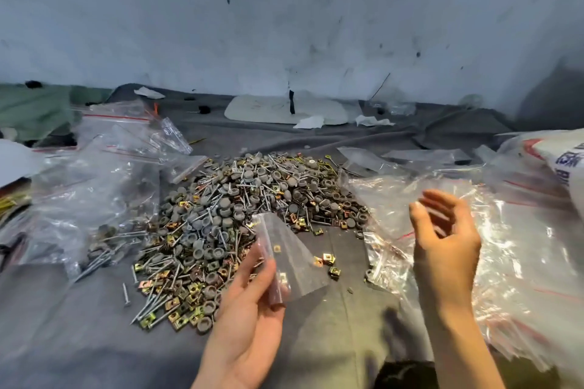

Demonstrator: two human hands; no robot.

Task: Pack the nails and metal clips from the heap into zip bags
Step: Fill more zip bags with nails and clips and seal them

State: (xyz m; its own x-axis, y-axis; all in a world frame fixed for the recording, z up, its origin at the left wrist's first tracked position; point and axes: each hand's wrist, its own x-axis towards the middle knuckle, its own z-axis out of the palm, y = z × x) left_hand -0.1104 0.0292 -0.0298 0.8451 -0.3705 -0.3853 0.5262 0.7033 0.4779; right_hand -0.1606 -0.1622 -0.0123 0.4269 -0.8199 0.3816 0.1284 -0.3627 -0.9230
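The left hand (249,303) sat low, palm turned up and inward, bare wrist and forearm running off the bottom edge. Its thumb pinched a small zip bag (294,259) against the fingers behind it, and the bag stuck up past the thumb tip. The right hand (445,237) was held higher, well apart from the left and touching nothing. Its fingers were loosely curled. The thumb was raised on the side toward the left hand, with a gap between it and the fingers. The right forearm was bare, slanting from the wrist down to the lower edge.
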